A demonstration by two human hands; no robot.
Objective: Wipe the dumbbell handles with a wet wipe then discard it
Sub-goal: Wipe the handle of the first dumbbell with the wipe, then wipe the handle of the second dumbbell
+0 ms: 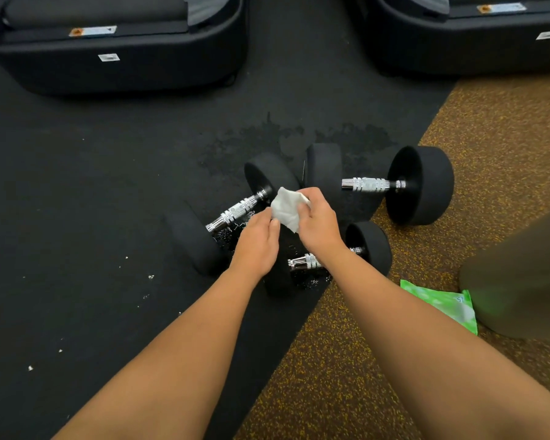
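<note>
Three black dumbbells with chrome handles lie on the floor. The left dumbbell's handle runs diagonally, the far right dumbbell's handle lies level, and the near dumbbell's handle is partly hidden under my right forearm. A crumpled white wet wipe hangs in the air above them. My left hand pinches its lower left edge and my right hand grips its right side. The wipe touches no handle.
A green wet wipe pack lies on the brown speckled mat at the right, beside a blurred olive-brown shape. Two black machine bases stand at the back. Wet patches mark the black floor mat.
</note>
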